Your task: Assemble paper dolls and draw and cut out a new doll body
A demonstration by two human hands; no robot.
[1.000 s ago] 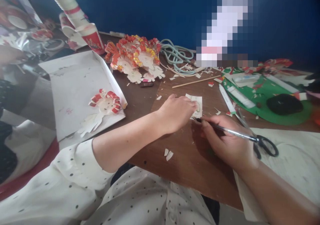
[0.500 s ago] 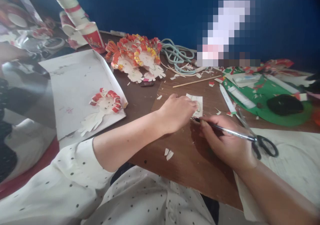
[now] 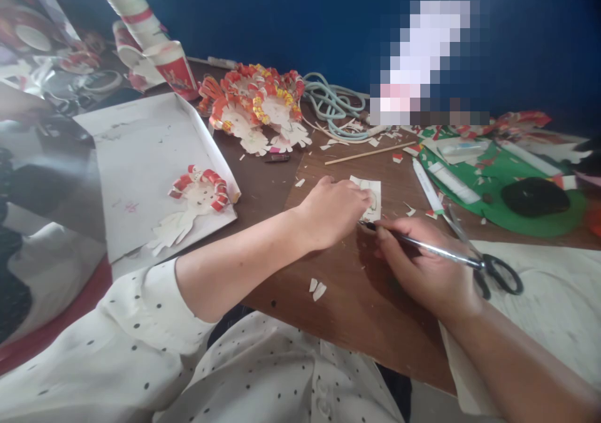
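Note:
A small white piece of paper (image 3: 374, 191) with a drawn outline lies on the brown table (image 3: 370, 298). Stretched over its left side, my left hand (image 3: 331, 213) presses it down with flat fingers and hides part of it. My right hand (image 3: 422, 263) grips a silver and black pen (image 3: 434, 249), whose tip is at the paper's lower edge. Black-handled scissors (image 3: 502, 274) lie just beyond my right hand, partly covered by it. A few paper scraps (image 3: 318, 290) sit nearer to me.
A white tray (image 3: 126, 154) on the left holds a paper lion-like figure (image 3: 200, 191). Similar paper figures (image 3: 258, 107), a pale blue cord (image 3: 331, 101) and a wooden stick (image 3: 370, 152) lie behind. At right are a green sheet (image 3: 507, 219) and glue tubes (image 3: 426, 185). Another person's hand (image 3: 21, 104) shows far left.
My hands, the pen and the paper look almost unmoved. At far left, the other person's hand and arm have shifted slightly.

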